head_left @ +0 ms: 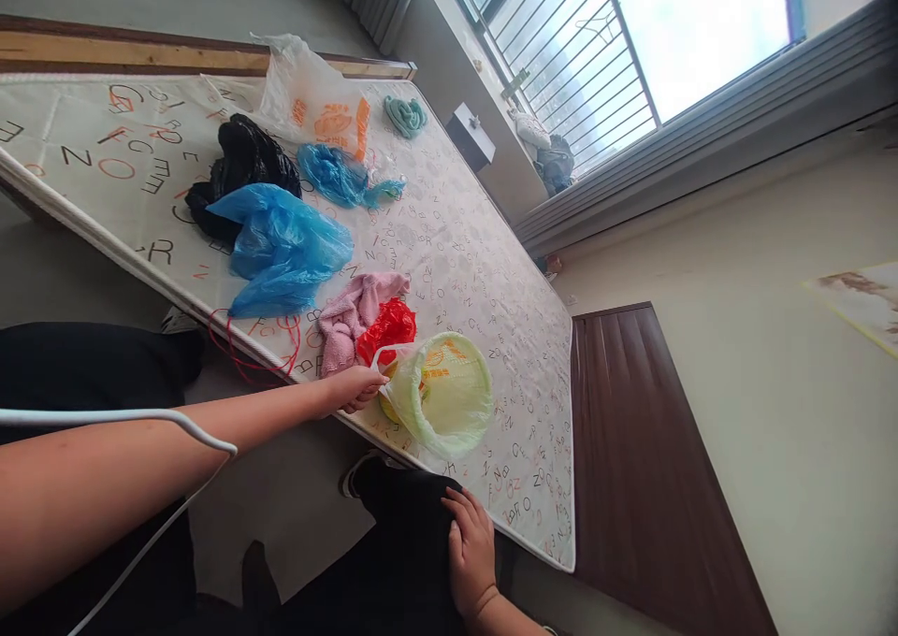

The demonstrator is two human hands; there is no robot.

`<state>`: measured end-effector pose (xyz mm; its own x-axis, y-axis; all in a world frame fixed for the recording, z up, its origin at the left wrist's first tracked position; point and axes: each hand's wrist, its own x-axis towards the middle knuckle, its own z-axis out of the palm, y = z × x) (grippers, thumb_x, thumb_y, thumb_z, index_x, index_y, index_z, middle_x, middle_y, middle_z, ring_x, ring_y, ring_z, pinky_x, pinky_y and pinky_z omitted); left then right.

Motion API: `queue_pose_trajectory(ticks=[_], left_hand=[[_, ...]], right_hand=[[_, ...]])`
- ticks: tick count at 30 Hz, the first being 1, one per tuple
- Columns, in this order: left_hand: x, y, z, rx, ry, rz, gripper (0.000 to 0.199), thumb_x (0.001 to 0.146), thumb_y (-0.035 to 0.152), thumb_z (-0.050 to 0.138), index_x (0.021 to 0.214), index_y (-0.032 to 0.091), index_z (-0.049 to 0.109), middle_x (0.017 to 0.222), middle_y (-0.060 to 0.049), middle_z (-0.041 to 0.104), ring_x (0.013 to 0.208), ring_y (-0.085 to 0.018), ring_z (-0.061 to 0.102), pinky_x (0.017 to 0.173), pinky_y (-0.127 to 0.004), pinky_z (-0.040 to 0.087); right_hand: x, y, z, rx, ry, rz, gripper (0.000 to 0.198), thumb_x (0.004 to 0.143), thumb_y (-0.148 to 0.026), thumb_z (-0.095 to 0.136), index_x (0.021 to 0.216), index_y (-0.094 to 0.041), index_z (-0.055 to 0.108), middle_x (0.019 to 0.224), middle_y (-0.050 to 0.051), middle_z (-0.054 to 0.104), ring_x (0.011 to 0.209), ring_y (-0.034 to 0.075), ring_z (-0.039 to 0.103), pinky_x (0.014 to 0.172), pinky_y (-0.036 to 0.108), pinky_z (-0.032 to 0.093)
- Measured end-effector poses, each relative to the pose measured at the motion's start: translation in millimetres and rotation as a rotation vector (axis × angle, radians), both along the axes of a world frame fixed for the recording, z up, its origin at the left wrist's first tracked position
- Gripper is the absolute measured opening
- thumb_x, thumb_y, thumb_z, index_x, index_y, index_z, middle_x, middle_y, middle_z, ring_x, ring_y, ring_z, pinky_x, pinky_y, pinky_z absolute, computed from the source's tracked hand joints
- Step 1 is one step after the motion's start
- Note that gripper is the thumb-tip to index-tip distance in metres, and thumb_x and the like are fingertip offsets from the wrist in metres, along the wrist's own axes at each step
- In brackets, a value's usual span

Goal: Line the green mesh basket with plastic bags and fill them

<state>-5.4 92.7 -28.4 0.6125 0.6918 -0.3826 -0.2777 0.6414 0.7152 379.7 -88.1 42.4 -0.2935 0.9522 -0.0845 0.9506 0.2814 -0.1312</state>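
My left hand (356, 388) reaches in from the left and pinches the white handle of a thin pale plastic bag (449, 435). That bag, with orange print, is spread over a round rim, and a bit of a yellow container (390, 408) shows at its side. A crumpled red plastic bag (390, 329) and a pink cloth (349, 320) lie right beside it. My right hand (471, 547) rests on my black-trousered knee, fingers stretched out and holding nothing.
On the letter-print mattress (456, 243) lie blue plastic bags (284, 243), a black bag (245, 164), a white printed bag (309, 93), a green coiled bundle (405, 115) and red string (256, 351). A white cable (140, 415) crosses my left forearm. A dark brown headboard (645, 468) stands at right.
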Motion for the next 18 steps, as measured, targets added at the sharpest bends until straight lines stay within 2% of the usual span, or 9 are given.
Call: queue_pose_trajectory(ticks=[6, 11, 18], left_hand=[[-0.9, -6.6, 10.5, 0.056, 0.004, -0.012, 0.052, 0.067, 0.069, 0.074, 0.071, 0.022, 0.052, 0.043, 0.009, 0.028, 0.04, -0.009, 0.022, 0.044, -0.025, 0.016], [1.2, -6.1, 8.6, 0.018, 0.014, -0.043, 0.046, 0.069, 0.064, 0.07, 0.072, 0.021, 0.055, 0.042, 0.01, 0.024, 0.041, -0.009, 0.021, 0.045, -0.025, 0.017], [2.9, -6.7, 6.5, 0.031, 0.02, -0.034, 0.045, 0.068, 0.064, 0.068, 0.074, 0.021, 0.057, 0.043, 0.009, 0.027, 0.04, -0.012, 0.031, 0.045, -0.026, 0.026]], right_hand=[[-5.4, 2.3, 6.0, -0.002, 0.005, 0.004, 0.042, 0.099, -0.024, 0.042, 0.122, -0.029, 0.077, 0.135, 0.004, 0.074, 0.134, 0.03, 0.064, 0.108, 0.058, 0.055], [-9.4, 3.1, 9.4, -0.013, 0.01, -0.006, 0.042, 0.099, -0.026, 0.043, 0.12, -0.028, 0.078, 0.134, 0.005, 0.075, 0.133, 0.03, 0.065, 0.108, 0.057, 0.056], [-8.0, 2.6, 8.6, -0.017, 0.013, -0.009, 0.042, 0.099, -0.025, 0.041, 0.122, -0.028, 0.077, 0.135, 0.004, 0.074, 0.135, 0.029, 0.064, 0.108, 0.057, 0.055]])
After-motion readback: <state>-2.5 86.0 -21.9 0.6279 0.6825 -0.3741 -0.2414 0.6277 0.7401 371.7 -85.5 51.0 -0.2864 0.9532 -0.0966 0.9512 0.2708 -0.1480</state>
